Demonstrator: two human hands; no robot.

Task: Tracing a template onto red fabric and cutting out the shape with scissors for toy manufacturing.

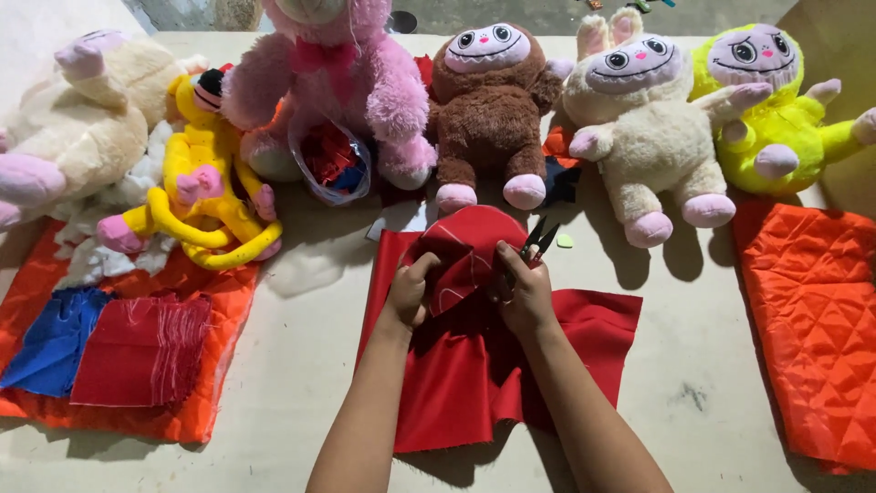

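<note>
A sheet of red cloth (pixel 474 374) lies on the pale table in front of me. My left hand (pixel 409 290) pinches a lifted, rounded flap of red cloth (pixel 465 239) with faint drawn lines on it. On the flap's right side my right hand (pixel 522 290) grips small black scissors (pixel 538 239), whose blades point up and away from me at the flap's edge.
Plush toys line the far side: cream (pixel 78 119), yellow (pixel 205 178), pink (pixel 333 87), brown (pixel 488 110), cream rabbit-eared (pixel 643 128), lime (pixel 776 110). Orange quilted fabric (pixel 812 329) lies right. Orange cloth with a red stack (pixel 141 351) and blue cloth (pixel 55 338) lies left.
</note>
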